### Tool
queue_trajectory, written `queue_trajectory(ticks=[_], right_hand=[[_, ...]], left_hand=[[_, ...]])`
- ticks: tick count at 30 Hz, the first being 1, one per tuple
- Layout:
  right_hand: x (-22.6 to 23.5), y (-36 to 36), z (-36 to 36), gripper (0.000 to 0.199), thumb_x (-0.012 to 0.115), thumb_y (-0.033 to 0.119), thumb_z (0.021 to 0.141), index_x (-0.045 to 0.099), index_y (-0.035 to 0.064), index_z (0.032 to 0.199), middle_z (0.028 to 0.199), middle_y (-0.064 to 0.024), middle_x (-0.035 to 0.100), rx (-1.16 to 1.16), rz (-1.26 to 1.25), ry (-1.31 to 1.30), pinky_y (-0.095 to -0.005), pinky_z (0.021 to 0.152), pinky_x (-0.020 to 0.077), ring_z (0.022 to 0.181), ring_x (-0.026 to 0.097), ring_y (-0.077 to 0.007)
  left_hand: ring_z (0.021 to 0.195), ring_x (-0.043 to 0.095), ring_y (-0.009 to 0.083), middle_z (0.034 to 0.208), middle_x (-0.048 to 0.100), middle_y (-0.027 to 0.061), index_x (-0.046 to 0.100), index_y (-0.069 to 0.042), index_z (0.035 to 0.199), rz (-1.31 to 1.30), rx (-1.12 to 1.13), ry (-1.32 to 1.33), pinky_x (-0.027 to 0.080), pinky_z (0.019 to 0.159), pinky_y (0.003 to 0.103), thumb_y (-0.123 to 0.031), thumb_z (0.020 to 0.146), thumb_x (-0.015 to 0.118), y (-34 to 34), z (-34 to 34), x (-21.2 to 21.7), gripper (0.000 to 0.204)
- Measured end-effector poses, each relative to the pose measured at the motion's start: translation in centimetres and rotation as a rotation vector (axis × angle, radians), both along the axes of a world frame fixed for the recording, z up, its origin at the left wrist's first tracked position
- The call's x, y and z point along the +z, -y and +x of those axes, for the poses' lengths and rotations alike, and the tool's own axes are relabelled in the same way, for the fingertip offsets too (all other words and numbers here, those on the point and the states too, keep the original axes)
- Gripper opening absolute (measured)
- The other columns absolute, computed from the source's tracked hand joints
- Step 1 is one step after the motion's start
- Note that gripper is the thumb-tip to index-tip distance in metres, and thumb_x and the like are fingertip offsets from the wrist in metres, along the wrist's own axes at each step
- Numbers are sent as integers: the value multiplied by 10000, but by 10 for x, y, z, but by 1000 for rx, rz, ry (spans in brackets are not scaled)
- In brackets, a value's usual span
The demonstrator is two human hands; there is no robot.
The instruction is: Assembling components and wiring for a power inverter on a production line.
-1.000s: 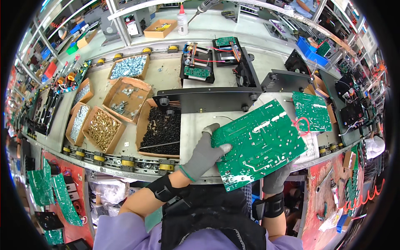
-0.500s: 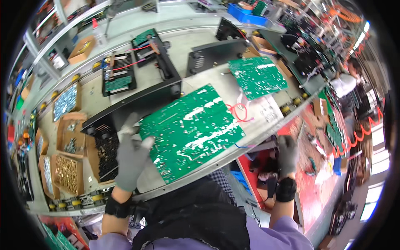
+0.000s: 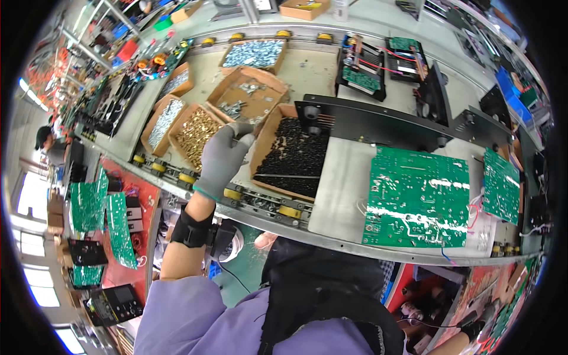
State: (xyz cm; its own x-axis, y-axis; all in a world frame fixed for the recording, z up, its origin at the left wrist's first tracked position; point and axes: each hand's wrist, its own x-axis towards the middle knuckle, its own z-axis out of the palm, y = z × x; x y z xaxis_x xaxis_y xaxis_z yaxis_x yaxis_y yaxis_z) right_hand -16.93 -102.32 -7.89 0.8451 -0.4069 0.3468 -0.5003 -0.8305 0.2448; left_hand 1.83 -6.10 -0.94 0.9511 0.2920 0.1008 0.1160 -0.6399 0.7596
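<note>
My left hand (image 3: 223,158), in a grey glove with a black wrist band, reaches over the table edge to the cardboard boxes of screws. Its bent fingertips hover where the box of black screws (image 3: 293,155), the box of brass screws (image 3: 195,133) and a box with a few silver screws (image 3: 247,94) meet. I see the hand from the back, so anything pinched in it is hidden. A large green circuit board (image 3: 417,198) lies flat on the table to the right, with no hand on it. My right hand is out of view.
A long black metal chassis (image 3: 378,121) lies behind the board. A second green board (image 3: 502,184) sits at the right. More screw boxes (image 3: 254,53) and black assemblies (image 3: 361,74) stand further back. Green boards (image 3: 89,204) hang on a red rack at lower left.
The green board that both hands held now lies flat on the table. My left hand has moved left to the screw boxes, and my right hand has left the view.
</note>
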Motion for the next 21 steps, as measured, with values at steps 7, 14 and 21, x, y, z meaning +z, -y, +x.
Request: queue_trajectory(ticks=[7,14,21], right_hand=[[-66,48,-7,491,557,329,890,524,55,1296,1175,-132,593,-85,265,186,-430,928,446,1052,560,-293],[-10,78,-13,485,528,363,908,549,51,1280,1116,-120,612,-318,333,395,-425,898,451,982,573,-280],[1,20,-17,490,499,396,926,573,48,1263,1056,-109,632,-509,504,607,-419,869,456,913,586,-268]], left_hand=[[895,666,260,951,683,100,684,-132,1057,354,-354,-301,515,813,377,-275,881,624,33,-4,-6,234],[1027,615,318,1036,613,140,587,-123,1139,519,-490,-465,479,856,419,-320,857,658,73,39,-43,352],[792,666,289,876,671,142,638,-54,959,210,-312,-392,514,708,363,-166,850,666,48,33,-34,159]])
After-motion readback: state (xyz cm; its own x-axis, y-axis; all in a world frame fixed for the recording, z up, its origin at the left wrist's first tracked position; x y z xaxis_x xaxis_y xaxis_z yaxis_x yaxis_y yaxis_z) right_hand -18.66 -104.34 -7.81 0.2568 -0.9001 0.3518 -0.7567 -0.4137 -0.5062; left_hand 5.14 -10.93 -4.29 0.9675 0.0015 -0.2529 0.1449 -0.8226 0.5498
